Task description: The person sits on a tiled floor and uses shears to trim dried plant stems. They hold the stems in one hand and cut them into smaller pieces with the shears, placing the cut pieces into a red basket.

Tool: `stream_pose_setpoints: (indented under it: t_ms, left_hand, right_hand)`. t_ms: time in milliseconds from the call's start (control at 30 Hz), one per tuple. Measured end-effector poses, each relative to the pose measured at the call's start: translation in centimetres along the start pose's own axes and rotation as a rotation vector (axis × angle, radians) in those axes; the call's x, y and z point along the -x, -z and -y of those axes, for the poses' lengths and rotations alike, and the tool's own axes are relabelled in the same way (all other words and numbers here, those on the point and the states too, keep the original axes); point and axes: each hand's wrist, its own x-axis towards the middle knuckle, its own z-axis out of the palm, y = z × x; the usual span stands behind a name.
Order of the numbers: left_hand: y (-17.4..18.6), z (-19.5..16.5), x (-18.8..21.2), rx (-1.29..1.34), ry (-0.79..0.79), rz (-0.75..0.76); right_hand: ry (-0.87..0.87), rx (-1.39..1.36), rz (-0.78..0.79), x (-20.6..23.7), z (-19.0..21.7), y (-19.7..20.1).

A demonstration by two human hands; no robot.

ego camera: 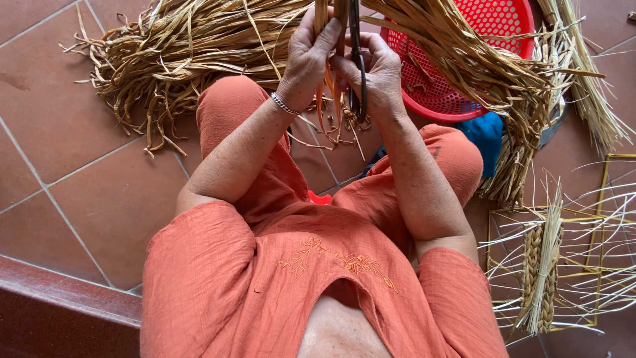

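Both hands work dried straw strands (329, 99) held upright: the left hand (306, 56) pinches them, the right hand (377, 73) clasps dark scissors (358, 66), likely trimming, which calls for steady tension.

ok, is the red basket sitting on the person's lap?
No. The red basket sits on the tiled floor beyond the knees, partly covered by dried straw, while both hands work in front of it.

I saw no package, label, sign or screen anywhere around me.
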Motion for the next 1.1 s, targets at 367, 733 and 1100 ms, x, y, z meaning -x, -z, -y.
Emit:
stream_pose_setpoints:
  t_ms: [367, 733, 1100]
  left_hand:
    - [1.3, -1.3, 0.1, -0.07, 0.097, -0.081]
    - [1.6, -1.0, 0.2, -0.025, 0.116, -0.053]
    - [1.9, -1.5, 0.2, 0.008, 0.113, -0.043]
  right_hand:
    - [0.021, 0.168, 0.071, 0.4, 0.5, 1.0]
    - [0.158, 0.624, 0.001, 1.4, 1.0, 0.4]
    - [0.176, 0.816, -0.062, 1.7, 0.7, -0.5]
